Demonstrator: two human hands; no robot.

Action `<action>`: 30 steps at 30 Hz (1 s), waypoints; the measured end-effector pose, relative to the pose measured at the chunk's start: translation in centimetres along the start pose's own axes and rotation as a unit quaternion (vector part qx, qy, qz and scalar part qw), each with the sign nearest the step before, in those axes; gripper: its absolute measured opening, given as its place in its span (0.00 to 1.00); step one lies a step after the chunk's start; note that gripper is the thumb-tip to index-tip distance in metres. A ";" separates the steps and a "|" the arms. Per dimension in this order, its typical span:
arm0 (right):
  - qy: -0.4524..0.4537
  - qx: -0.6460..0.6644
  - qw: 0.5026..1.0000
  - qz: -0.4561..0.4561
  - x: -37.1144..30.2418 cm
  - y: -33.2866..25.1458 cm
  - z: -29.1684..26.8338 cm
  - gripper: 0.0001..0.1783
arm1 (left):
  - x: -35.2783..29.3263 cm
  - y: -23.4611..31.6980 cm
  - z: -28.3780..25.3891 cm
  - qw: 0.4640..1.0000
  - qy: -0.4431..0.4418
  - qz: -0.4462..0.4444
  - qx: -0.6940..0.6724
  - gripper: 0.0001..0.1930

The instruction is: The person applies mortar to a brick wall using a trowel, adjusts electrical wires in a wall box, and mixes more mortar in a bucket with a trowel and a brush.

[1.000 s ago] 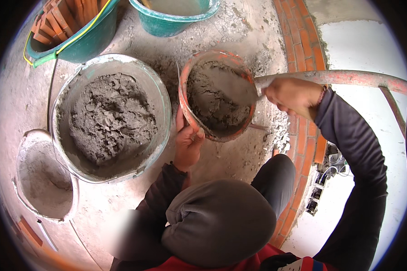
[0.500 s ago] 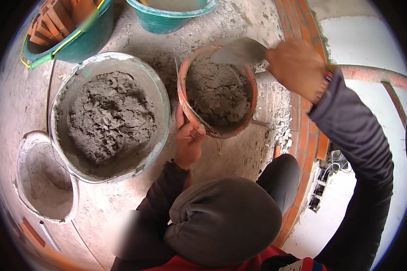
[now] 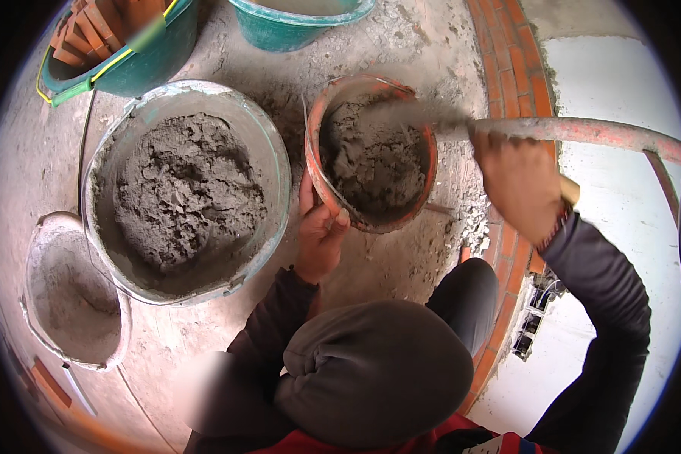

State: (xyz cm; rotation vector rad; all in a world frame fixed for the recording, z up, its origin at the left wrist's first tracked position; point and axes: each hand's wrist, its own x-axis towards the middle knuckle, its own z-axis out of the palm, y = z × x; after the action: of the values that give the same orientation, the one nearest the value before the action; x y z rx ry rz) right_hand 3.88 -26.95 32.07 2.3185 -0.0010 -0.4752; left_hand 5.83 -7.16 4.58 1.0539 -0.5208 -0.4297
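My left hand [image 3: 321,240] is closed on the near left rim of a small orange bucket [image 3: 323,185], thumb over the edge, tilting it slightly. Grey wet mortar [image 3: 374,163] fills much of this bucket. My right hand [image 3: 518,185] grips a trowel by its handle [image 3: 570,191], whose wooden end shows behind the wrist. The trowel blade [image 3: 416,115], smeared by motion, passes over the bucket's far right part. Left of the orange bucket stands a larger round tub [image 3: 278,193] holding a heap of rough grey mortar [image 3: 189,189].
A mortar-crusted empty bucket [image 3: 41,291] sits at the lower left. At the far left, a green tub [image 3: 170,57] holds bricks [image 3: 94,34]; another green tub [image 3: 280,34] is beside it. A brick course [image 3: 518,72] and a reddish pole [image 3: 605,130] lie on the right.
My right hand has moved down and to the right, and the trowel blade has dropped slightly toward the mortar. My left hand keeps its hold on the bucket rim.
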 end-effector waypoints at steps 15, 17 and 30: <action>-0.041 0.070 0.996 0.035 -1.5 1.9 4.2 0.07 | -0.2 -0.9 0.6 1.000 0.010 0.002 -0.022 0.20; -0.068 0.116 0.991 0.021 -1.5 1.9 4.7 0.07 | -0.2 -0.6 0.8 1.000 0.008 -0.001 -0.014 0.20; -0.256 0.409 0.861 -0.162 2.0 -1.6 5.5 0.13 | -0.5 -0.7 0.2 1.000 -0.006 -0.028 -0.007 0.18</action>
State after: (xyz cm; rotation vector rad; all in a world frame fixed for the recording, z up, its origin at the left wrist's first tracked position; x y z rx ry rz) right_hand 3.69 -29.84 26.69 2.9330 -0.0860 -1.4966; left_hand 5.28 -7.31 3.94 1.0550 -0.4987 -0.4887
